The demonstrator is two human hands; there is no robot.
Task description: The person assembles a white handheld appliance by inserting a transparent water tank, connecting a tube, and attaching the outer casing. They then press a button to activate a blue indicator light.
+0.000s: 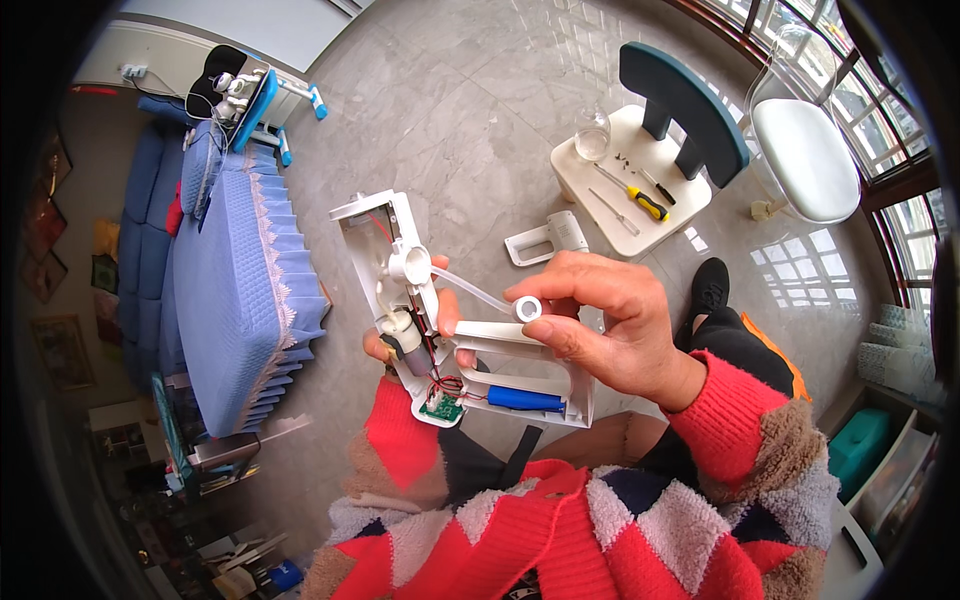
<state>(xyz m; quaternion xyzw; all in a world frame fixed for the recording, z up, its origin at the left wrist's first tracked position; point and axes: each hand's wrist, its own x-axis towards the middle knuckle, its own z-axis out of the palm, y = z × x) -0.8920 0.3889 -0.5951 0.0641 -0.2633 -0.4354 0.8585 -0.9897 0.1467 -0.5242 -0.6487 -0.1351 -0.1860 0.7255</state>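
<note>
My left hand (447, 306) grips an opened white plastic device housing (480, 332) from behind, its fingers partly hidden by the shell. Inside the housing sit a small grey motor (410, 352), a green circuit board (441, 408), a blue cylindrical battery (526, 399) and red and black wires. A white round fitting (409, 265) is at its upper part, and from near it a clear thin tube (470, 287) runs to the right. Between thumb and fingertips, my right hand (625, 330) pinches a white ring-shaped cap (527, 309) at the tube's far end.
A low chair (620, 140) ahead right carries a clear jar (592, 137), a yellow-black screwdriver (647, 204), a thinner tool and small dark bits. A white handled shell piece (547, 238) lies on the floor beside it. A blue-covered bed (235, 300) stands left, a white chair (806, 160) far right.
</note>
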